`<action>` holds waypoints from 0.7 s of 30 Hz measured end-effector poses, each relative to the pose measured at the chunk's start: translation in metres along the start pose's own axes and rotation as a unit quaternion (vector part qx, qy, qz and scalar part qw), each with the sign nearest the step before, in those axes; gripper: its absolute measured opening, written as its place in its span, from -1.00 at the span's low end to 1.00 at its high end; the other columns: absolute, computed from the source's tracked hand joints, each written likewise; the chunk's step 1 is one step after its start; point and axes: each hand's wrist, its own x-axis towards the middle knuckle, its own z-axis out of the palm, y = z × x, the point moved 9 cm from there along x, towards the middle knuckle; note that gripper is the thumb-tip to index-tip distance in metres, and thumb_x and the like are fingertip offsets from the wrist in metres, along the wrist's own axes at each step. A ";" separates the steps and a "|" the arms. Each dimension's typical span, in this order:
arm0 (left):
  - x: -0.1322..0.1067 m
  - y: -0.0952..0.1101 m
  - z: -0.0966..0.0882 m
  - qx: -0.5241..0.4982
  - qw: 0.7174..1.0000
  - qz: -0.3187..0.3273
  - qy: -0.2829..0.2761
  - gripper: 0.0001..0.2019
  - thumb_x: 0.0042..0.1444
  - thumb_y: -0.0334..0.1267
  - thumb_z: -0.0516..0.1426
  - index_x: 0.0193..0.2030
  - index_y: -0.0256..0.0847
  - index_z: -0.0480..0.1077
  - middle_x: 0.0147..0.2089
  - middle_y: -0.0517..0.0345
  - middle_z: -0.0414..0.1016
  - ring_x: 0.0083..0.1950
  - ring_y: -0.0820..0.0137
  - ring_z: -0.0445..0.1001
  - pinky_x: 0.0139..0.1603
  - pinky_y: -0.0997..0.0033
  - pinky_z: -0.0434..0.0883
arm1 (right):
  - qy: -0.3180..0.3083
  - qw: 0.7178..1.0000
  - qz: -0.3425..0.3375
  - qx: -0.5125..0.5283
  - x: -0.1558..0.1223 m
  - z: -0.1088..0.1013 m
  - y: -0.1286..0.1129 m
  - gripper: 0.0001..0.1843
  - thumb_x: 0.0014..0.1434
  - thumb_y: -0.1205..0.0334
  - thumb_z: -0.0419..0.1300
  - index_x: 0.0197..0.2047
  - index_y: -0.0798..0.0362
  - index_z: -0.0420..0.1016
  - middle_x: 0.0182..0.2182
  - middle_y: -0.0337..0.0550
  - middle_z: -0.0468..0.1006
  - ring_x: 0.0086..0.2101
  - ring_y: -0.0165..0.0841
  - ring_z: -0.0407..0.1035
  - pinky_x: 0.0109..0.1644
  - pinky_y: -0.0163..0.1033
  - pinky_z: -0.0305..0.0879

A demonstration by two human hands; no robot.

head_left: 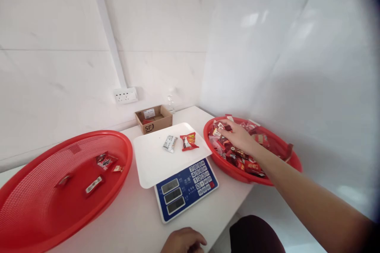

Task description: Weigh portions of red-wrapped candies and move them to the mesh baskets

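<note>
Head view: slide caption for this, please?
Right hand among small wrapped packets in a round red plastic basket; one silver packet and one red packet on a flat white scale tray.

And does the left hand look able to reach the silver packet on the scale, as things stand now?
Probably yes. The left hand is in front of the scale, and the silver packet lies uncovered on the white tray; only the low control panel comes between.

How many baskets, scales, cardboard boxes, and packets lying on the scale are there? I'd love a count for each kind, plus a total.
Red baskets: 2
Scale: 1
Cardboard box: 1
Packets on the scale: 2
Total: 6
</note>
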 end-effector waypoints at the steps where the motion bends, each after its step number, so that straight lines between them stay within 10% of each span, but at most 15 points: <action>1: 0.000 0.002 0.000 0.007 1.000 0.000 -0.001 -0.70 -0.06 -0.47 0.14 -0.17 -0.19 0.55 -0.28 0.09 0.58 -0.33 0.42 0.52 -0.25 0.60 0.41 | -0.004 1.000 -0.023 0.021 0.002 0.012 -0.020 -0.61 0.15 0.18 0.06 0.05 0.04 0.37 0.00 -0.07 0.49 -0.07 -0.26 0.40 0.06 -0.13 0.29; 10: 0.002 0.008 0.000 0.062 0.998 0.011 -0.028 -0.70 -0.02 -0.45 0.19 -0.10 -0.22 0.54 -0.18 0.06 0.60 -0.22 0.37 0.57 -0.14 0.54 0.45 | -0.038 0.981 -0.145 0.120 -0.001 0.120 -0.119 -0.55 0.10 0.28 0.06 0.09 0.00 0.33 0.01 -0.12 0.48 -0.04 -0.32 0.39 0.08 -0.14 0.30; 21: 0.001 0.021 -0.001 0.073 0.996 0.031 -0.040 -0.74 0.03 -0.44 0.21 -0.09 -0.27 0.53 -0.17 0.04 0.61 -0.14 0.36 0.57 -0.08 0.58 0.43 | -0.065 0.969 -0.232 0.060 -0.019 0.136 -0.124 -0.61 0.08 0.15 0.17 0.01 -0.03 0.44 -0.03 -0.11 0.51 0.00 -0.19 0.35 0.14 0.01 0.24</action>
